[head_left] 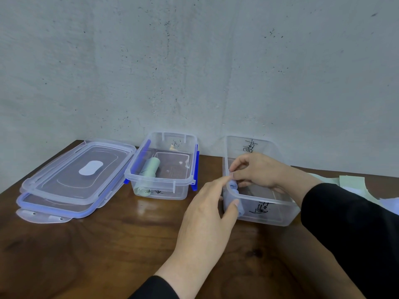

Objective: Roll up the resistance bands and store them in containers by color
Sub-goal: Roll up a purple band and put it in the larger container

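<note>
Dark wooden tabletop [108, 244] met a pale grey wall, and on it stood two clear containers. Both hands worked at the right container [278, 214], which bore black handwriting: the left hand [207, 212] and the right hand [259, 171] together pinched a rolled blue band [234, 187] standing at the container's near left corner, just inside its rim. Well to the left, the blue-clipped container [170, 188] held two rolled green bands [150, 169]. Two clear lids [73, 180] lay stacked beside it. Loose green and blue bands [354, 184] lay flat at the far right.
</note>
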